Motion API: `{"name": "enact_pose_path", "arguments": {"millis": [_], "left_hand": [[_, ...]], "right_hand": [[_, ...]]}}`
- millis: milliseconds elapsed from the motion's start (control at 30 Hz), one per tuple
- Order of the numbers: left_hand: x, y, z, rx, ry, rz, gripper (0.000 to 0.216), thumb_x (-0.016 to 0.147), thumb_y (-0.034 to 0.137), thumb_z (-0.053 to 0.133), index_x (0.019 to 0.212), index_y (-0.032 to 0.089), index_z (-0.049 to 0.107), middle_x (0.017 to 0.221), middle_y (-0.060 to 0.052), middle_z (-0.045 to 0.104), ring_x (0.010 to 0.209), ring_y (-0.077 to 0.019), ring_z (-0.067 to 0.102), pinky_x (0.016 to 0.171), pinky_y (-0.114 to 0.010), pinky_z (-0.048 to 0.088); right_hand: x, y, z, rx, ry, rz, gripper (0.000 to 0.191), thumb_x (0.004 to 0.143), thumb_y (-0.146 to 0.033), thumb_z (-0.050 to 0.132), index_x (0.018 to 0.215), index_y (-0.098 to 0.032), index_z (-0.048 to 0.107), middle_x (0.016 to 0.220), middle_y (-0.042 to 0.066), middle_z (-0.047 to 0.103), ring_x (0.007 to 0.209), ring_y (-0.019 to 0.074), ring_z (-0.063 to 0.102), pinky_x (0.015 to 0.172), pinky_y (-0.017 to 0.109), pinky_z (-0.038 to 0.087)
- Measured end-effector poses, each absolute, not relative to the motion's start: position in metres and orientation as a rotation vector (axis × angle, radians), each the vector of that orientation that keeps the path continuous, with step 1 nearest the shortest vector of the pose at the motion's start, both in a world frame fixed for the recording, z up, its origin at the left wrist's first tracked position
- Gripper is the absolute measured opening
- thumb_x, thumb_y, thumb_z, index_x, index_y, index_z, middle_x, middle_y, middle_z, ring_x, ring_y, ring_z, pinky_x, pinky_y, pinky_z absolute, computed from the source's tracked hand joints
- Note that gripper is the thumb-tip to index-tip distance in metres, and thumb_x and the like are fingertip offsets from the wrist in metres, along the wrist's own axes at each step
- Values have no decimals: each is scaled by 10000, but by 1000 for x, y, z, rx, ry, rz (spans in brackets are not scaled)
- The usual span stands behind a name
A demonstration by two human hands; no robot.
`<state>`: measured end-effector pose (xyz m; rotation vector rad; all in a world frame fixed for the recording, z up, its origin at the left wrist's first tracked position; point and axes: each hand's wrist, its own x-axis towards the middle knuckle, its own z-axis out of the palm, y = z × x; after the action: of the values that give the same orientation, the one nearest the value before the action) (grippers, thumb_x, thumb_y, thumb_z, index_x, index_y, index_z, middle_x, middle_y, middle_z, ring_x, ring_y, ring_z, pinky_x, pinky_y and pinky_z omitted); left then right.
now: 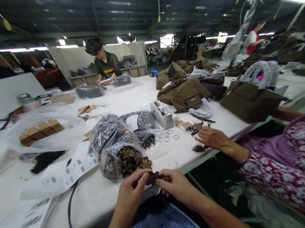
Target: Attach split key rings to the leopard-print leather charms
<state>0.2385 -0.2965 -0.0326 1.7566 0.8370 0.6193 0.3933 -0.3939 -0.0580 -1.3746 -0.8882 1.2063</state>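
Note:
Just over the table's front edge, my left hand (132, 189) and my right hand (177, 185) pinch a small dark brown flower-shaped charm (152, 178) between them. A metal key ring (155, 189) hangs below it, close to my right fingertips. Directly beyond my hands lies a leopard-print flower charm (145, 163) at the mouth of a clear plastic bag (109, 136) full of similar charms. Several loose key rings (167, 134) are scattered on the white tabletop, near a second clear bag (139, 120) with dark contents.
A co-worker's hand (212, 138) reaches in from the right over dark charms (198, 148). Olive handbags (250, 100) stand at the right. A tape dispenser (162, 115) sits mid-table; label sheets (63, 174) and a black cord (70, 215) lie left. Another person (106, 63) works across the table.

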Motion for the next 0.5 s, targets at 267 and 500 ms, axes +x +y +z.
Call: {"name": "enact_pose_path", "arguments": {"millis": [267, 500], "left_hand": [[235, -294, -19, 1603, 823, 508, 299, 802, 406, 649, 951, 180, 776, 967, -69, 778, 922, -250, 710, 866, -357, 553], [233, -290, -23, 1767, 839, 495, 255, 770, 365, 659, 931, 204, 777, 969, -55, 782, 915, -242, 717, 868, -351, 559]], "right_hand": [[399, -399, -61, -1332, -909, 1236, 292, 820, -422, 660, 909, -144, 655, 652, -34, 578, 534, 85, 510, 530, 203, 423], [401, -398, -64, -1391, -912, 1221, 213, 825, -356, 636, 894, -155, 656, 640, -36, 579, 516, 91, 507, 521, 208, 420]]}}
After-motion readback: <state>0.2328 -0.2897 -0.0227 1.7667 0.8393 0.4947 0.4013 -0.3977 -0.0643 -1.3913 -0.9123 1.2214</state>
